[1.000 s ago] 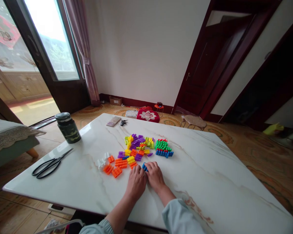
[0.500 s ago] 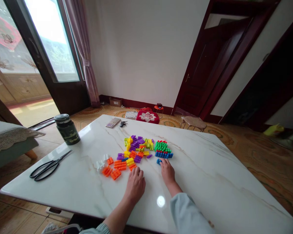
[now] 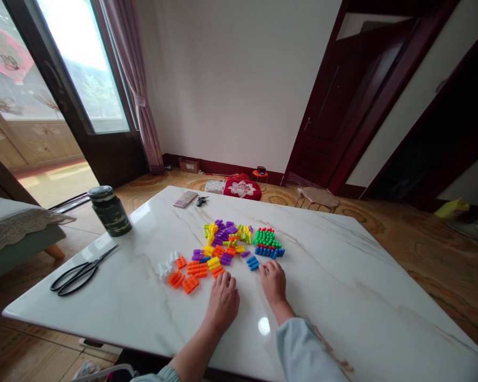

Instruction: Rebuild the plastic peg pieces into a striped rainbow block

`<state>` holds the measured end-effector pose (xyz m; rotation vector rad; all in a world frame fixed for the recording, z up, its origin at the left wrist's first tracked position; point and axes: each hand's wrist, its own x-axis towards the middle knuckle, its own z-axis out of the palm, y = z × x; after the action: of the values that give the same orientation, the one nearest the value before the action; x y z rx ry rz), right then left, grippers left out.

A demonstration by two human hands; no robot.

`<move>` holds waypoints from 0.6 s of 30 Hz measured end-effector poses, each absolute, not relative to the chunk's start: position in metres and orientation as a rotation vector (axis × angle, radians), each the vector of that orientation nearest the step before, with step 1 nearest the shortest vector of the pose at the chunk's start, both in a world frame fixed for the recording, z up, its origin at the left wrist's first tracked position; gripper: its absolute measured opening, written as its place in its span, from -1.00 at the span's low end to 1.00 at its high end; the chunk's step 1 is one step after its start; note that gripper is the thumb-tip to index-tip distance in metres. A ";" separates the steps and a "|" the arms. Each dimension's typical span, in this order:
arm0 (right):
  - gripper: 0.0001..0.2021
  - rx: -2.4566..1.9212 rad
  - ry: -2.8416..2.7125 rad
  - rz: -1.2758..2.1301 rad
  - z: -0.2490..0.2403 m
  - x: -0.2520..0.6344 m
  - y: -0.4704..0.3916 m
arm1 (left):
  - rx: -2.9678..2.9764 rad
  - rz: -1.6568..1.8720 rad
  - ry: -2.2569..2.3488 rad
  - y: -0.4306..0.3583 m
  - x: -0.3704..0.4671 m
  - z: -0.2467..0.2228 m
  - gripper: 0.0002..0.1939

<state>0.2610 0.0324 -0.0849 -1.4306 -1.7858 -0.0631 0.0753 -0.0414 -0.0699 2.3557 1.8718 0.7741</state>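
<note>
My left hand (image 3: 224, 301) rests on the white marble table, fingers curled, just below some orange pieces (image 3: 218, 272); whether anything is under its fingertips is hidden. My right hand (image 3: 274, 279) is beside a small group of blue pieces (image 3: 253, 263), with thumb and forefinger slightly apart and nothing visible between them. Behind it stands a block of green pieces (image 3: 265, 237) with red tips and a row of blue pieces (image 3: 270, 252) along its front. Purple pieces (image 3: 224, 232), yellow pieces (image 3: 214, 263) and white pieces (image 3: 165, 269) lie in a spread to the left.
Black-handled scissors (image 3: 79, 274) lie at the left of the table (image 3: 143, 313). A dark jar (image 3: 110, 212) stands near the left edge. A phone (image 3: 185, 199) and keys (image 3: 202, 201) lie at the far edge. A stool (image 3: 321, 197) stands beyond.
My right hand has drawn slightly away from the blue pieces, which now lie as a visible group at its left. My left hand has hardly moved. The view has shifted slightly.
</note>
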 end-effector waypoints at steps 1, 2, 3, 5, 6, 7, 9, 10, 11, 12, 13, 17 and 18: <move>-0.81 -1.434 -1.770 -0.069 -0.084 0.260 0.032 | 2.357 0.769 1.873 -0.041 0.075 -0.070 -0.88; -0.84 -1.426 -1.769 -0.069 -0.082 0.259 0.032 | 2.357 0.766 1.874 -0.041 0.075 -0.070 -0.88; -0.82 -1.407 -1.795 -0.064 -0.081 0.258 0.031 | 2.357 0.764 1.874 -0.041 0.075 -0.070 -0.88; -0.69 -1.360 -1.911 -0.040 -0.079 0.255 0.030 | 2.355 0.758 1.876 -0.041 0.076 -0.070 -0.88; -0.62 -1.348 -1.978 -0.024 -0.078 0.253 0.029 | 2.353 0.754 1.877 -0.041 0.076 -0.069 -0.88; -0.56 -1.353 -2.030 -0.008 -0.077 0.250 0.030 | 2.352 0.749 1.878 -0.042 0.076 -0.069 -0.88; -0.48 -1.416 -2.076 0.025 -0.074 0.243 0.032 | 2.351 0.741 1.879 -0.042 0.076 -0.069 -0.88; -0.48 -1.463 -2.077 0.045 -0.073 0.239 0.034 | 2.352 0.741 1.878 -0.042 0.076 -0.069 -0.88; -0.51 -1.512 -2.074 0.066 -0.072 0.235 0.036 | 2.354 0.742 1.876 -0.042 0.076 -0.069 -0.87; -0.54 -1.557 -2.074 0.084 -0.071 0.232 0.038 | 2.355 0.746 1.874 -0.042 0.075 -0.069 -0.87; -0.58 -1.593 -2.079 0.097 -0.069 0.230 0.040 | 2.357 0.751 1.873 -0.042 0.075 -0.069 -0.88; -0.69 -1.626 -2.124 0.094 -0.063 0.228 0.044 | 2.358 0.762 1.873 -0.041 0.076 -0.069 -0.89; -0.72 -1.624 -2.127 0.093 -0.062 0.231 0.044 | 2.358 0.765 1.874 -0.041 0.076 -0.069 -0.88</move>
<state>0.2305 0.0439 -0.0624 -1.6238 -2.1275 0.0932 0.0756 -0.0414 -0.0688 2.3575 1.8740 0.7650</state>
